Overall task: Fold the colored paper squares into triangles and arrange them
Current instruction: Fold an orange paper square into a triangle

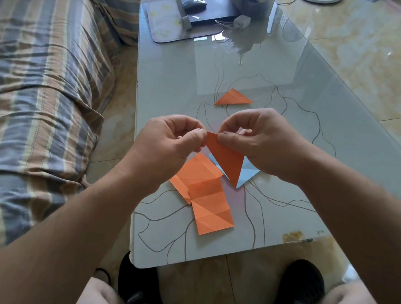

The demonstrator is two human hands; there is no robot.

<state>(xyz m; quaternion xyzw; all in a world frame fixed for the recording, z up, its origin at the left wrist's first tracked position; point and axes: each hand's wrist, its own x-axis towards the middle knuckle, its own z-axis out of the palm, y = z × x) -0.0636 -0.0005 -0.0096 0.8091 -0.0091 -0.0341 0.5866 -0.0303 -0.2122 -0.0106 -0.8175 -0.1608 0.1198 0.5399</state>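
held above the glass table (296, 92), between both hands: a dark orange triangle (226, 161), pinched at its upper corner. left hand (171, 139) closed, thumb and forefinger nipping the corner from the left; right hand (258, 142) closed likewise, fingertips on the same corner from the right. both hands touching the paper at that one apex, neither nearer than the other. long axis of the triangle running from the pinched tip down and toward the right, ending in a sharp point that hangs over the blue paper (247, 174). whether that lower point touches the blue sheet: cannot tell.

taking the held triangle as landmark: just beyond it, farther up the table and well apart, a finished orange triangle (233, 98) lying flat. just under and to the right of it, the blue paper, mostly covered. below and to the left of it, two creased orange squares (203, 191), flat, overlapping one another, not yet folded.

probably the step of sharpening or checking the fold at the apex, then setting down. judged early in the task: one triangle laid out, one in hand, at least three sheets left. coming move turns on the far triangle lying straight ahead of the hands, past the pinched tip; a forward reach with either hand would carry the piece there.
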